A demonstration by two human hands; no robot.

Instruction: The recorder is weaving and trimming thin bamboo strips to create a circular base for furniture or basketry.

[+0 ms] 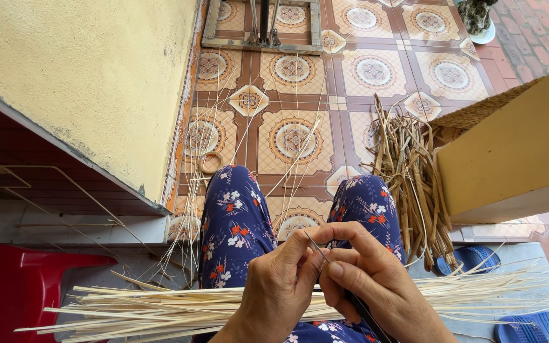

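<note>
I see left hand [279,289] and right hand [368,279] both pinched shut on one thin strip [316,246] above lap; pale strip bundle [160,311] lies across knees — most unworked; bamboo scrap pile [411,184] on tiled floor [293,95].

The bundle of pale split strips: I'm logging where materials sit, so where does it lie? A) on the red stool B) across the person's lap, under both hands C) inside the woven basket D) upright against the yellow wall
B: the pale strips lie crosswise over the lap, beneath the left hand and right hand.
</note>
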